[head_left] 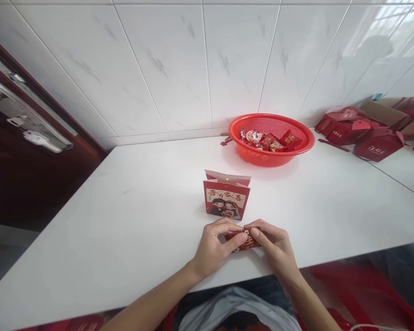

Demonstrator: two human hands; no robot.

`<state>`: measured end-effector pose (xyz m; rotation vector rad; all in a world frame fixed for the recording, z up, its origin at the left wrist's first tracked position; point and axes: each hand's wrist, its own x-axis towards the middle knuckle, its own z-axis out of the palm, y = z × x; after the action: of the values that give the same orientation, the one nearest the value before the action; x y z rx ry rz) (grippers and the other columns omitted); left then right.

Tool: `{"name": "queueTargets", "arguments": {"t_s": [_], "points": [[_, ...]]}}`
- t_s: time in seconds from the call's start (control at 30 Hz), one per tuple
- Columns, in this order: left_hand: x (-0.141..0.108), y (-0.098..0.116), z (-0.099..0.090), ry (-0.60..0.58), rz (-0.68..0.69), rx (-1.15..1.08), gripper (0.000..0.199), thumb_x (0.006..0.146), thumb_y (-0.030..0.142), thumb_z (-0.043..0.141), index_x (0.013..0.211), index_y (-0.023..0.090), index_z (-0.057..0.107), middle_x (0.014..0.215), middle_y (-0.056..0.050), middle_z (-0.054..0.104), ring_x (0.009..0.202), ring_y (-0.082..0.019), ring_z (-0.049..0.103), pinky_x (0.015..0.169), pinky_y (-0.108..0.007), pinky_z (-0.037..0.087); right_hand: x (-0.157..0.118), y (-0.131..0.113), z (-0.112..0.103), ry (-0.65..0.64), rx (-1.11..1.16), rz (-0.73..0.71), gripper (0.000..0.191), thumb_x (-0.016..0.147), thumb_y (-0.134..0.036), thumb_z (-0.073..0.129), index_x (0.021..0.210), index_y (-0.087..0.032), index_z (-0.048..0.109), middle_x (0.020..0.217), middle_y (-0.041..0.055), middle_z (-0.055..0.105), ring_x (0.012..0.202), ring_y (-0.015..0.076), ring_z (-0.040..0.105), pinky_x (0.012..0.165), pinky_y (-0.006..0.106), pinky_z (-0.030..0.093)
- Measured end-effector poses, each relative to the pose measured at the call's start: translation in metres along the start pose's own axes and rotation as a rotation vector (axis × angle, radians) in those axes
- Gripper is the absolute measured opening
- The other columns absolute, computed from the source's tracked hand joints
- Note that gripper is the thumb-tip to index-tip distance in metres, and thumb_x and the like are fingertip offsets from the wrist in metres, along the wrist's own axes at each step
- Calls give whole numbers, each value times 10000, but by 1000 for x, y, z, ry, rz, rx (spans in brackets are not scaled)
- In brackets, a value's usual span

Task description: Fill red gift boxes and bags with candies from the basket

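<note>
The left hand [214, 246] pinched the left end of a small, flat, red-and-gold printed packet [250, 243] between thumb and fingers; the right hand [276, 243] pinched its right end likewise, thumb uppermost. The packet lay just in front of an upright red card box [226, 200] with a cartoon couple, near the front edge of a smooth white table [141, 216]; contact with the tabletop could not be confirmed. In this inspector's judgement, good handling called for light, even pressure from both thumbs with the ends kept level, lest the wrapper crease or split, and for fingertips kept off the box, which looked light enough to topple. Count, left to right: one dark brown door [7, 179] with hanging keys [37, 138], number unclear; one left hand; one box, its top panels slightly apart; one packet held; one right hand; one round red perforated plastic basket [267, 159] with several small wrapped pieces [290, 140], overlapping, total not established; at least two dark red card cartons [379, 146], those behind overlapping too much for a firm count.
</note>
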<state>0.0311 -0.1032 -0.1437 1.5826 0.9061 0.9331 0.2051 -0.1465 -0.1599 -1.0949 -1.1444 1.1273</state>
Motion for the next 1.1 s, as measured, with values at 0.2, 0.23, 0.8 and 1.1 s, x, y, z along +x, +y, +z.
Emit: {"name": "queueTargets", "arguments": {"t_s": [0.2,0.23,0.8,1.1], "points": [[1,1,1,2,7,12,175,849,333,729,847,177,807,784,-60,717,752,-184,651,713,-289,522,-1,0,2,6,14,22,203,906,-397,695,921,-234,815,921,70,766,861,216,698,772,301,551],[1,1,1,0,10,14,174,848,333,729,845,177,808,786,-60,719,753,-185,651,719,-291,523,-1,0,2,11,17,27,204,906,-399,696,923,-235,814,923,69,766,863,215,696,775,301,549],[1,0,0,9,35,12,165,855,327,728,840,181,804,787,-53,715,746,-177,643,723,-288,515,-1,2,2,5,6,-2,211,910,-401,687,921,-232,812,916,75,756,855,218,688,775,315,552],[-2,1,-1,8,35,39,145,853,318,738,837,190,805,750,-45,697,694,-163,622,671,-273,511,-2,0,1,-5,-59,-25,213,922,-398,669,898,-240,809,875,71,756,820,213,694,753,305,560]]}}
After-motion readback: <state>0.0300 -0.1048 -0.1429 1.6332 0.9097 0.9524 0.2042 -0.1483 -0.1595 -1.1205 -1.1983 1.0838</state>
